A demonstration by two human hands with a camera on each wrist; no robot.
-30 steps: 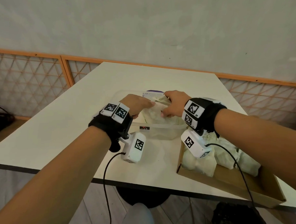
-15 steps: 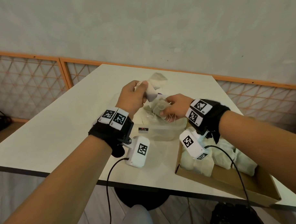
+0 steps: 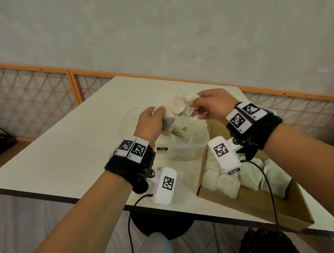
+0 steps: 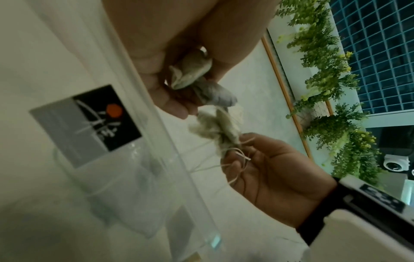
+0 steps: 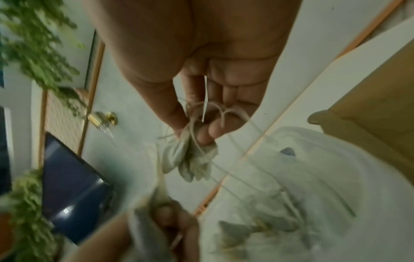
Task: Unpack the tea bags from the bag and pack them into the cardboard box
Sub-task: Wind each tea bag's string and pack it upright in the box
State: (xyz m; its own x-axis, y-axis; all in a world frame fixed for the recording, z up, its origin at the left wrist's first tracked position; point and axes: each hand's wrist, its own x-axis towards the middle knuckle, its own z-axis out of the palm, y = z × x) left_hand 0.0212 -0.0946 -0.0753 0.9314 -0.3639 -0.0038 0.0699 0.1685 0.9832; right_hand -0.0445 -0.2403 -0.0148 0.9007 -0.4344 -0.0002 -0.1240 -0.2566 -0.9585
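Both hands are raised above the clear plastic bag in the middle of the table. My left hand grips pale tea bags, seen close in the left wrist view as tea bags between thumb and fingers. My right hand pinches a bunch of tea bags with loose strings; the right wrist view shows this bunch at the fingertips. Strings hang down from the bunch into the bag. More tea bags lie inside it. The cardboard box at the right holds several tea bags.
The white table has its front edge close to me. A label sits on the plastic bag's near side. Cables hang from both wrist cameras. A lattice railing runs behind the table, and a dark bag lies under its right side.
Both hands came up out of the plastic bag with tea bags. The right hand has risen and moved right with its bunch, while the left holds its tea bags lower than half a second ago.
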